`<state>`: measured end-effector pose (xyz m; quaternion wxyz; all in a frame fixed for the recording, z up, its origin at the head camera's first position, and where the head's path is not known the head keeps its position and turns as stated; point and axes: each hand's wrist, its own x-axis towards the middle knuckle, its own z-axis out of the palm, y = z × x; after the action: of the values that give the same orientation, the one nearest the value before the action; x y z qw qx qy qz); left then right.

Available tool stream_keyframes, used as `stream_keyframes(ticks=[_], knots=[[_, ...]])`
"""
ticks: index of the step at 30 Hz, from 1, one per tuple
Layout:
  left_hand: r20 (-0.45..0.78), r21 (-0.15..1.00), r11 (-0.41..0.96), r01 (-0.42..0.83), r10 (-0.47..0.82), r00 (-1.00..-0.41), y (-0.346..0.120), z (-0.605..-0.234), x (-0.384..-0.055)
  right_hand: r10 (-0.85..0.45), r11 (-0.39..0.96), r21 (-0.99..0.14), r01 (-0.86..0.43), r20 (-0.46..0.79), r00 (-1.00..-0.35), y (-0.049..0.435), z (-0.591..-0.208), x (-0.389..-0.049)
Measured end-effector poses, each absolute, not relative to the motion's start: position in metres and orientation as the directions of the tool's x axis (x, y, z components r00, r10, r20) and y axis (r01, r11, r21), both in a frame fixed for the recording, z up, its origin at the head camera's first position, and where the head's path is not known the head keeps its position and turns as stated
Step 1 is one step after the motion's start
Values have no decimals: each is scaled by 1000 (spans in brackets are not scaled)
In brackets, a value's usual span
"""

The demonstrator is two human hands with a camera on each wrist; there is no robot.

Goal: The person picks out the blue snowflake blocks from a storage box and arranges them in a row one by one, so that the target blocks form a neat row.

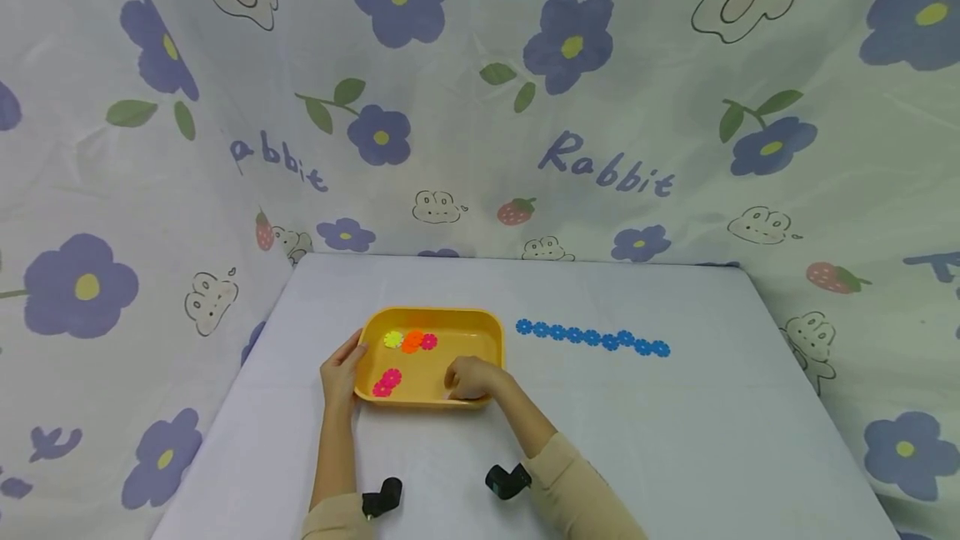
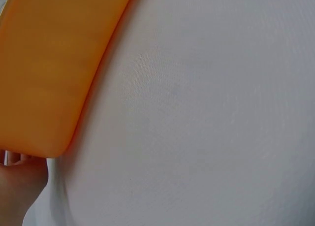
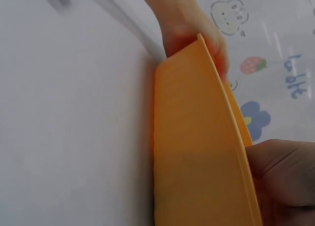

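Note:
A yellow tray (image 1: pixel 427 400) stands on the white table, with several flower-shaped pieces in it. Yellow (image 1: pixel 393 340), orange (image 1: pixel 412 342) and pink pieces lie toward its back; more pink pieces (image 1: pixel 387 382) lie at the front left. My left hand (image 1: pixel 342 368) grips the tray's left side, thumb at the rim. Inside the tray at the front right is my right hand (image 1: pixel 472 378), its fingers bent downward near the front wall. In the right wrist view, the tray wall (image 3: pixel 197 137) hides those fingertips, and I cannot tell whether they pinch a piece.
To the tray's right, a row of several blue flower-shaped pieces (image 1: pixel 592 337) runs across the table (image 1: pixel 675 432). A patterned cloth (image 1: pixel 480 107) hangs behind and along the sides. Black wrist cameras (image 1: pixel 507 482) sit near both sleeves.

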<state>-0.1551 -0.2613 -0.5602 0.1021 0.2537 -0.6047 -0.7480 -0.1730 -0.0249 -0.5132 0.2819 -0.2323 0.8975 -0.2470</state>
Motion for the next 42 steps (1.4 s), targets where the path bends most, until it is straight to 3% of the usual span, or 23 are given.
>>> stream_keyframes(ticks=[8,16,26,31,36,42], knots=[[-253,957,-248,-149,-465,-849,-261,-560,-155,-586,673,-722,-161,-388,-711,-31,-528,-179],[-254,961,-222,-166,-461,-850,-262,-559,-156,-521,517,-855,-29,-288,-803,-49,-542,-185],[-255,959,-232,-162,-463,-849,-261,-560,-157,-430,387,-921,-36,-146,-891,-69,-542,-189],[-262,958,-228,-172,-460,-848,-261,-559,-157,-373,339,-940,31,-165,-913,-67,-551,-200],[-262,959,-221,-178,-450,-854,-262,-558,-156,-458,427,-886,-180,-40,-888,-71,-579,-219],[-262,959,-225,-174,-457,-850,-262,-559,-157,-492,592,-762,-263,-83,-867,-82,-559,-207]])
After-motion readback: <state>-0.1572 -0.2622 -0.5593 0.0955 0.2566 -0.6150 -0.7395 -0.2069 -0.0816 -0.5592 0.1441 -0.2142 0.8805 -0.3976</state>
